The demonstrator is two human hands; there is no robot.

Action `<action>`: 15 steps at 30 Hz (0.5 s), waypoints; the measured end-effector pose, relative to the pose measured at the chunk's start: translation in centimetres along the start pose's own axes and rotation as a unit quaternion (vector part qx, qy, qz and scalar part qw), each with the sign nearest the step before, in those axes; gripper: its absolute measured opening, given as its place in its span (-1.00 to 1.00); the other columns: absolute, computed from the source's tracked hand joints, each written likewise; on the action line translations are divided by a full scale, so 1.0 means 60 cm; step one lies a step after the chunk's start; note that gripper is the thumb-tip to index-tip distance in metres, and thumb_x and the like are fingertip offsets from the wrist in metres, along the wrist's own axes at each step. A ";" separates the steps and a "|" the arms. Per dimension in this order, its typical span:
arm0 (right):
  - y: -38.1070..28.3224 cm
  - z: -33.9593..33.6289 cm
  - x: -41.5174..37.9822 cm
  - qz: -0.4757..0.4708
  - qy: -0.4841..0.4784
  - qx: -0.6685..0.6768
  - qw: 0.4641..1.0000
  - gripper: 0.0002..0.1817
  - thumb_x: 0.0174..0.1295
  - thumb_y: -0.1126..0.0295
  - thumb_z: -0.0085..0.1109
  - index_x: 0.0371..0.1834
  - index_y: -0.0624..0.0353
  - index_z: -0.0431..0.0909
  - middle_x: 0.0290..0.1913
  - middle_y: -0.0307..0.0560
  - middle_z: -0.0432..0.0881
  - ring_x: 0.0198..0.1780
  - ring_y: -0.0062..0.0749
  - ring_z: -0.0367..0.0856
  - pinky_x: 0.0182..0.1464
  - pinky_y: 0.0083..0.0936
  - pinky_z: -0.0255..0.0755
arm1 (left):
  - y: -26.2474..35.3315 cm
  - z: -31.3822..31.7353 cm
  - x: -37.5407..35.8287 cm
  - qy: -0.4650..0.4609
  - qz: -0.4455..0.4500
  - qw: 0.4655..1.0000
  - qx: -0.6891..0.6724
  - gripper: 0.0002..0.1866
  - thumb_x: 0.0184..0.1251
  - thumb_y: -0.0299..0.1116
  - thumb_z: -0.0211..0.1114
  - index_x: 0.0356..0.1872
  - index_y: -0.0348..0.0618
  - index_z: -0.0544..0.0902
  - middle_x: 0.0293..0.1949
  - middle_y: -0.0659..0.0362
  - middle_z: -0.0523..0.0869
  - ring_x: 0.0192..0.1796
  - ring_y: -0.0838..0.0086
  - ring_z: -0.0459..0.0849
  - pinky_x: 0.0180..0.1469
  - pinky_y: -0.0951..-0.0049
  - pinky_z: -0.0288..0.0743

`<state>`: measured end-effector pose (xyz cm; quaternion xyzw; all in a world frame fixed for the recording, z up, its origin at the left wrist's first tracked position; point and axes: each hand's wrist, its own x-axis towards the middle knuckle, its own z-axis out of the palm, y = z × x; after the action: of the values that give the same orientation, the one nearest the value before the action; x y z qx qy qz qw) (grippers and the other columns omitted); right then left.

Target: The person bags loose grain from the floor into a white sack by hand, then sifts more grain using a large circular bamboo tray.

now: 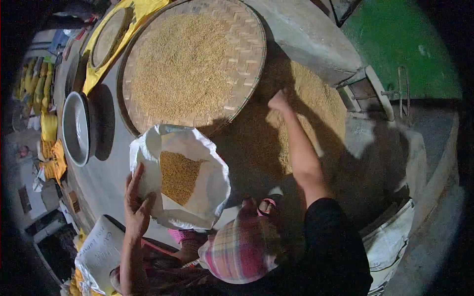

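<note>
A white sack stands with its mouth spread wide in front of me, grain lying inside it. At its left side, my left hand grips the sack's wall, fingers along the outside and thumb near the rim. My right arm reaches out over the heap of grain on the floor. My right hand is closed like a fist above the heap; what it holds, if anything, is hidden. Just below that hand is a brightly lit patch of grain.
A round woven bamboo tray spread with grain lies beyond the sack. To the left are a metal basin and a smaller tray on yellow sheeting. Another person in a plaid head cloth is close below. A green panel stands upper right.
</note>
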<state>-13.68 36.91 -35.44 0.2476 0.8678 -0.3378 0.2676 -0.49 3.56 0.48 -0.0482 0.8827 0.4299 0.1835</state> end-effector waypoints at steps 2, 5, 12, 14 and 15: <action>-0.006 0.013 -0.052 -0.016 -0.025 0.028 0.999 -0.28 -0.28 0.39 0.17 0.05 0.54 0.24 0.03 0.37 0.35 0.12 -0.02 0.34 0.16 -0.40 0.22 | -0.002 0.001 -0.002 0.009 0.006 1.000 -0.018 -0.30 -0.13 -0.71 -0.02 0.23 -0.19 0.23 0.12 0.09 0.22 0.21 0.32 0.23 0.23 0.45 0.05; 0.032 0.052 -0.113 -0.053 0.039 0.149 0.987 -0.32 -0.34 0.37 0.27 -0.05 0.51 0.35 -0.13 0.21 0.51 -0.05 -0.09 0.49 0.05 -0.42 0.33 | 0.003 0.001 -0.002 0.013 0.009 1.000 -0.011 -0.29 -0.13 -0.73 -0.02 0.23 -0.18 0.23 0.12 0.09 0.22 0.22 0.32 0.21 0.24 0.45 0.05; 0.129 0.068 -0.222 0.058 -0.086 0.514 0.851 -0.55 -0.08 0.26 0.24 -0.07 0.18 0.50 -0.09 0.01 0.55 -0.08 -0.34 0.53 0.05 -0.52 0.29 | 0.013 -0.021 -0.010 -0.031 0.037 0.992 0.114 -0.35 -0.02 -0.68 0.09 0.22 -0.16 0.22 0.15 -0.03 0.21 0.29 0.20 0.11 0.25 0.41 0.04; 0.134 0.059 -0.235 0.057 -0.079 0.514 0.852 -0.55 -0.05 0.24 0.22 -0.06 0.19 0.50 -0.06 0.01 0.53 -0.09 -0.33 0.54 0.09 -0.50 0.25 | 0.023 -0.025 -0.011 -0.043 0.044 0.992 0.110 -0.34 -0.03 -0.68 0.10 0.22 -0.17 0.22 0.15 -0.03 0.20 0.28 0.19 0.12 0.25 0.41 0.05; 0.126 0.047 -0.249 0.060 -0.068 0.513 0.853 -0.55 -0.01 0.22 0.19 -0.05 0.20 0.49 -0.03 0.00 0.51 -0.09 -0.32 0.54 0.13 -0.48 0.21 | 0.028 -0.025 -0.012 -0.060 0.052 0.991 0.103 -0.34 -0.03 -0.67 0.11 0.22 -0.18 0.21 0.16 -0.04 0.20 0.28 0.17 0.12 0.25 0.41 0.06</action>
<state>2.72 36.09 -31.20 0.3778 0.5341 -0.7344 0.1810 -0.64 3.39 2.84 0.0426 0.9113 0.3472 0.2172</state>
